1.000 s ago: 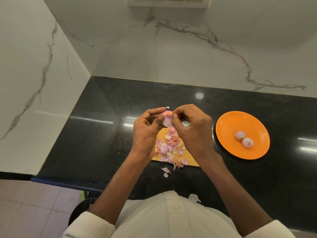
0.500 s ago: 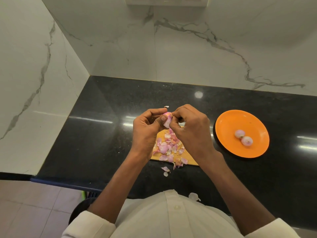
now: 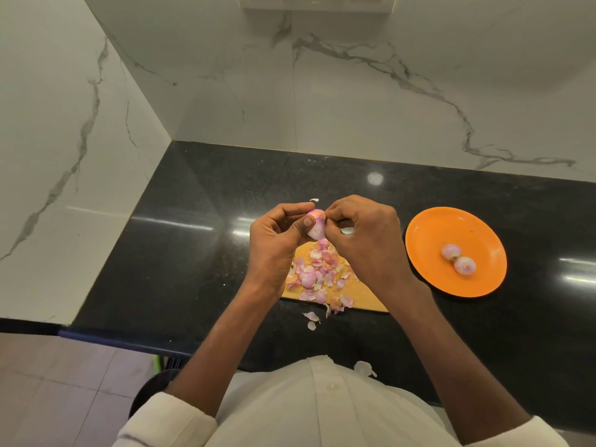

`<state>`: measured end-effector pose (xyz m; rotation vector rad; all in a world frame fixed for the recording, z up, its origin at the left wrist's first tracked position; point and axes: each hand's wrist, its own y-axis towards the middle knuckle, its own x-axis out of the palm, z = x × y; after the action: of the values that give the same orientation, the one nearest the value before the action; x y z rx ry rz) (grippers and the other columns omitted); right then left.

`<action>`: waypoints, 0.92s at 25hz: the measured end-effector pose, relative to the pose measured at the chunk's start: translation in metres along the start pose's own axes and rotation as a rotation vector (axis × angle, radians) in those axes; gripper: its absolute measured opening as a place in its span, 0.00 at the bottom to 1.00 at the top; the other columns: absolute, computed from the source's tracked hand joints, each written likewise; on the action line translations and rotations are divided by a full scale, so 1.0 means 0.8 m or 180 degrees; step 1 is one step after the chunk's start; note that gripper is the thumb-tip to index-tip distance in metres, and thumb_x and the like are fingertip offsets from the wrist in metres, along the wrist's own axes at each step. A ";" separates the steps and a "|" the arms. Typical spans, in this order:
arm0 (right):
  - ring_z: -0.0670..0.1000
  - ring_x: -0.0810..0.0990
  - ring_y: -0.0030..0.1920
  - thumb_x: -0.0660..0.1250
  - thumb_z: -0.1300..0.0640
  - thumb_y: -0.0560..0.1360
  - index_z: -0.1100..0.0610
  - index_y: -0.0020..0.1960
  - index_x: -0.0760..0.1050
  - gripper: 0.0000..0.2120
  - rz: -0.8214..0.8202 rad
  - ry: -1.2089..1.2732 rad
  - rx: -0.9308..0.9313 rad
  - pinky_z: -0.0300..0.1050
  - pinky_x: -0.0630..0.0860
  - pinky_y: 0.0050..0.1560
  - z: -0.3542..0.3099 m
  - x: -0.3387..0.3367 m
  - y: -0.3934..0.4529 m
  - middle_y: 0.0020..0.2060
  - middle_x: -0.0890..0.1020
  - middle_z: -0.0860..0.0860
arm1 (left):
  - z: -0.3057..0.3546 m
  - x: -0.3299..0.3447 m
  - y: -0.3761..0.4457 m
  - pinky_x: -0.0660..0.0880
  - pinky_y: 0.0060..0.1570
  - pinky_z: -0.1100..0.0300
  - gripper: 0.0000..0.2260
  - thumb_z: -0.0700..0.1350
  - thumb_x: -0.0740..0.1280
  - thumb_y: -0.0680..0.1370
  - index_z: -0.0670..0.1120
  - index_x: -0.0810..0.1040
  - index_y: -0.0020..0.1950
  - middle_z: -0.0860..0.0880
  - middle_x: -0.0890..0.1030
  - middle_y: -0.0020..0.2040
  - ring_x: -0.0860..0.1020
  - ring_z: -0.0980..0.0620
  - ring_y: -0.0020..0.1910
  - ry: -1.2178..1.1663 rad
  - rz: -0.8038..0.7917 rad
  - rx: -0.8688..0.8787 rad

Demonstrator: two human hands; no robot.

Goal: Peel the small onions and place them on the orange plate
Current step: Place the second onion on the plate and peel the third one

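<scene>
A small pink onion [image 3: 316,225] is held above the counter between my two hands. My left hand [image 3: 277,240] grips it with thumb and fingers. My right hand [image 3: 364,240] pinches the skin at its top with the fingertips. Below them lies a wooden cutting board [image 3: 364,301] covered with several pink onion skins [image 3: 317,275]. To the right sits the orange plate [image 3: 429,227] with two peeled small onions [image 3: 458,258] on it, touching each other.
The black counter [image 3: 193,253] meets white marble walls at the left and back. A few loose skins [image 3: 311,319] lie off the board near the front edge. One skin [image 3: 364,367] rests by my white shirt.
Both hands stay around the onion above the board. The right fingertips have shifted up to the onion's top. The plate and its two onions are unchanged.
</scene>
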<state>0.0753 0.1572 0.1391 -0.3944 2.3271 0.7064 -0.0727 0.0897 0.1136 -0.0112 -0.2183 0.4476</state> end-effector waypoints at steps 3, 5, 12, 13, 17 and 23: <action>0.48 0.81 0.40 0.76 0.62 0.76 0.60 0.44 0.82 0.04 0.0021 -0.0059 0.0100 0.46 0.83 0.43 -0.002 0.005 0.001 0.40 0.83 0.52 | -0.001 0.000 -0.001 0.84 0.53 0.51 0.12 0.37 0.74 0.78 0.37 0.83 0.61 0.41 0.87 0.54 0.86 0.42 0.55 0.0016 0.0024 0.0010; 0.48 0.78 0.39 0.76 0.63 0.75 0.59 0.43 0.79 0.06 0.0039 -0.0109 0.0162 0.42 0.80 0.40 -0.005 0.009 0.001 0.39 0.81 0.51 | 0.000 0.001 -0.002 0.84 0.54 0.50 0.13 0.39 0.74 0.77 0.37 0.83 0.60 0.41 0.87 0.54 0.86 0.42 0.55 0.0018 0.0017 0.0033; 0.47 0.81 0.41 0.74 0.61 0.78 0.57 0.48 0.83 0.01 -0.0106 0.0159 0.0233 0.43 0.82 0.43 -0.010 0.008 0.004 0.42 0.83 0.50 | 0.006 -0.012 -0.012 0.84 0.55 0.49 0.15 0.43 0.74 0.75 0.38 0.83 0.60 0.41 0.87 0.55 0.86 0.41 0.56 -0.0263 0.0025 -0.0124; 0.46 0.82 0.44 0.73 0.59 0.79 0.56 0.52 0.85 0.03 -0.0193 0.0293 0.0273 0.42 0.82 0.46 -0.012 0.006 0.003 0.44 0.85 0.49 | 0.006 -0.017 -0.014 0.84 0.55 0.49 0.15 0.43 0.73 0.75 0.39 0.83 0.60 0.40 0.87 0.55 0.86 0.41 0.57 -0.0334 0.0042 -0.0173; 0.46 0.85 0.48 0.77 0.59 0.77 0.55 0.56 0.87 0.08 -0.0446 0.0761 0.0362 0.39 0.83 0.50 -0.021 0.002 -0.003 0.47 0.87 0.49 | 0.007 -0.034 -0.019 0.84 0.55 0.50 0.15 0.43 0.72 0.76 0.39 0.82 0.61 0.40 0.86 0.57 0.85 0.40 0.58 -0.0535 0.0056 -0.0281; 0.47 0.84 0.41 0.78 0.61 0.76 0.58 0.50 0.88 0.04 -0.0424 0.0315 -0.0248 0.45 0.83 0.44 -0.028 -0.004 0.002 0.42 0.86 0.49 | 0.014 -0.041 -0.022 0.85 0.51 0.53 0.12 0.42 0.72 0.76 0.40 0.83 0.58 0.43 0.88 0.54 0.86 0.42 0.56 -0.0471 -0.0096 -0.0291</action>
<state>0.0655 0.1458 0.1564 -0.6262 2.3447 0.7285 -0.0965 0.0590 0.1184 -0.0645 -0.3840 0.4084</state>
